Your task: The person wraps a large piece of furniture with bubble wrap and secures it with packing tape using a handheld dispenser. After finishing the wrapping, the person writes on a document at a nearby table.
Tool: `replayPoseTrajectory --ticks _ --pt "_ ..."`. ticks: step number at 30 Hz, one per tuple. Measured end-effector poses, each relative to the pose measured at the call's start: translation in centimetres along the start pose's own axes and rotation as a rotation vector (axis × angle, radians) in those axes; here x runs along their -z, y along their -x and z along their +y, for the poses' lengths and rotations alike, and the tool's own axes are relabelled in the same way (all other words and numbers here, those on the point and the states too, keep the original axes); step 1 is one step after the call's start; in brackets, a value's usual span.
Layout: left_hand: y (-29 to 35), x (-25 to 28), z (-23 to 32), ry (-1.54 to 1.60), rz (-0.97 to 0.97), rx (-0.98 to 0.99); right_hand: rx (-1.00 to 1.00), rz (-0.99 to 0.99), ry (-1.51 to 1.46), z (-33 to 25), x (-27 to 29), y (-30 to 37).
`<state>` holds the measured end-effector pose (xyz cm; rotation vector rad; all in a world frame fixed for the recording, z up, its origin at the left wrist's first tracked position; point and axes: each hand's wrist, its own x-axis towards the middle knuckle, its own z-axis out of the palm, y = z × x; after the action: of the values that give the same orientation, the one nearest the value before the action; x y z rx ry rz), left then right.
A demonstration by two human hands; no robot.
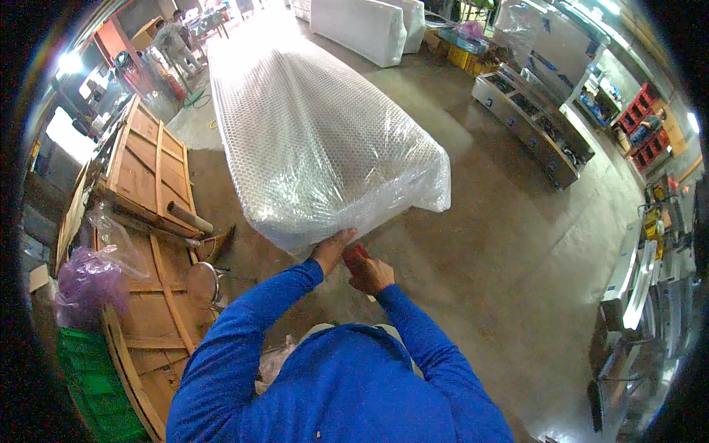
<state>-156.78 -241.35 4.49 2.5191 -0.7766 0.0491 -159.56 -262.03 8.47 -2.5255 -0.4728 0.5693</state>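
The left hand's fingers (346, 234) lie against the lower near edge of a long block in bubble wrap (317, 140); whether they pinch the film or only press it, I cannot tell. The right hand (375, 276), just beside the left, is closed around a small red object (356, 258), its kind unclear, just below that same edge. The block stretches from the hands to the far end of the floor (509, 258), its near right corner bulging with loose, shiny film; what holds it up is hidden.

Toward the floor's left edge stand a wooden crate (148, 159), a cardboard tube (190, 218) and a round stool (203, 283), with purple plastic film (90, 286) and a green crate (96, 384) nearer the person. At the far edge are wrapped white panels (358, 29), and another person (171, 40) stands at far left. An open long metal case (528, 125) lies right of the block; metal profiles (639, 295) crowd the floor's right edge.
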Motion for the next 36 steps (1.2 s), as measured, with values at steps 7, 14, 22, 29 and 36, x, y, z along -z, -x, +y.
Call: replayPoseTrajectory --ticks 7,14,22,29,36 --pt "-0.4 -1.0 -0.9 -0.215 -0.212 0.155 0.061 -0.088 0.272 1.1 0.4 0.0" --pt "-5.0 2.4 6.0 0.908 -0.499 0.82 0.06 0.425 -0.297 5.0 2.3 12.9" --pt "-10.2 4.1 13.0 1.106 -0.462 0.759 0.115 0.589 -0.217 7.4 5.6 15.2" --pt "-16.0 3.8 16.3 1.029 -0.358 0.655 0.16 0.731 -0.266 11.3 7.8 14.3" --pt "-26.9 10.8 17.3 0.284 0.139 0.183 0.102 0.711 -0.249 14.4 12.2 12.0"
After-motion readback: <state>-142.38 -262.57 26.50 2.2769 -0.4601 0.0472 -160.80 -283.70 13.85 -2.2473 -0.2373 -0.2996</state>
